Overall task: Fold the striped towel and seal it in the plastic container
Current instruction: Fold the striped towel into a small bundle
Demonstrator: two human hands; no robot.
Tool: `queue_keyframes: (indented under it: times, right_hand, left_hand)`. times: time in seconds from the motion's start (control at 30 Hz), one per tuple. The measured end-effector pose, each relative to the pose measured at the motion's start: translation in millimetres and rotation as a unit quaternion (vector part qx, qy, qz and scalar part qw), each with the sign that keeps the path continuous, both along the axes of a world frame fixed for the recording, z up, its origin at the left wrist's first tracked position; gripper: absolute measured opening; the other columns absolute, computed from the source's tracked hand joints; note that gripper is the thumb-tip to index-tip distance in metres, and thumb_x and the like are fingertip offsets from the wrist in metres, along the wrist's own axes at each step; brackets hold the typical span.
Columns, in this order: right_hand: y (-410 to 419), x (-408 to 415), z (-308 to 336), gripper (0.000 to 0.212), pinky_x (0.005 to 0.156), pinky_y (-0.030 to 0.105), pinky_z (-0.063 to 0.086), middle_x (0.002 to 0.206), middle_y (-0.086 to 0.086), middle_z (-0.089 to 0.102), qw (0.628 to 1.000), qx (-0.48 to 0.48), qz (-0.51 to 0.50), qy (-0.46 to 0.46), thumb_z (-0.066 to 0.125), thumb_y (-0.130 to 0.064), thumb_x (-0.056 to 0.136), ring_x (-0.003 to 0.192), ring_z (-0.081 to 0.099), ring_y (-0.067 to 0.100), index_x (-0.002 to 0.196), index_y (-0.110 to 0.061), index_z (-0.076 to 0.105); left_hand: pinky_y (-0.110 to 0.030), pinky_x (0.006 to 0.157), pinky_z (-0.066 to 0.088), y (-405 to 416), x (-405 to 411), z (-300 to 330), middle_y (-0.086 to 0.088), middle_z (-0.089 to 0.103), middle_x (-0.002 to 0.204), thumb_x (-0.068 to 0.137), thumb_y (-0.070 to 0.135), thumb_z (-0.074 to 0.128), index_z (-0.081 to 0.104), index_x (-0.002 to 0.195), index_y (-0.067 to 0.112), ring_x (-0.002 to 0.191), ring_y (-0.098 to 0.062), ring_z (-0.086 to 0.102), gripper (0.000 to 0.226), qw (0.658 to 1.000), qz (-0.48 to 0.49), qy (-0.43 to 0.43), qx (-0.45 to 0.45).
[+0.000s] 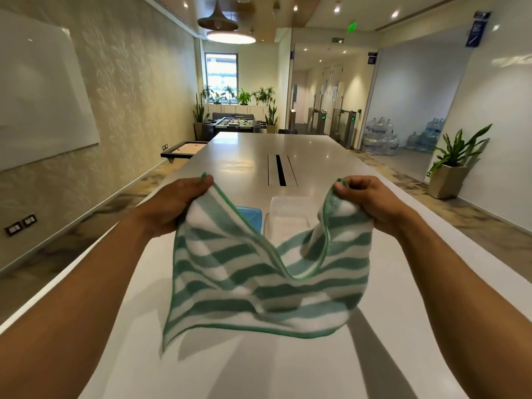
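A green-and-white striped towel (pixel 259 283) hangs in the air above the long white table (pixel 244 156), sagging in the middle. My left hand (pixel 178 203) pinches its upper left corner and my right hand (pixel 371 200) pinches its upper right corner. Behind the towel, on the table, stands a clear plastic container (pixel 290 211), partly hidden by the cloth. A blue lid (pixel 250 217) lies just left of the container, its left part covered by the towel.
A cable slot (pixel 280 169) runs down the table's middle beyond the container. Floor drops away on both sides of the table. A potted plant (pixel 452 168) stands at the right, water bottles (pixel 380 136) farther back, a foosball table (pixel 233 122) at the far end.
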State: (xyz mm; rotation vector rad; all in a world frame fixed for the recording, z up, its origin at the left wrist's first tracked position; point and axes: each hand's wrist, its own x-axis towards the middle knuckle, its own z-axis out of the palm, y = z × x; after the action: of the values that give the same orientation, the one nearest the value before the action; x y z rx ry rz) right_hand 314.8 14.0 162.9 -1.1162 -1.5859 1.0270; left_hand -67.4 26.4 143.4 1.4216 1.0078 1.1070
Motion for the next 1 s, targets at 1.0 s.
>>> queue_keyframes:
  times: [1.0]
  right_hand:
    - [-5,-134,-51,0.029,0.079,0.022,0.053,0.092,-0.006,0.071,0.983,0.106,-0.133,-0.067,0.058,-0.040,0.092,0.083,0.065,0.005,0.105,-0.019,0.073]
  left_hand:
    - [-0.032,0.072,0.057,-39,113,-14,0.004,0.075,0.079,0.084,0.037,0.070,0.078,0.085,0.020,0.080,-0.017,0.069,0.019,0.955,0.246,0.122,0.110]
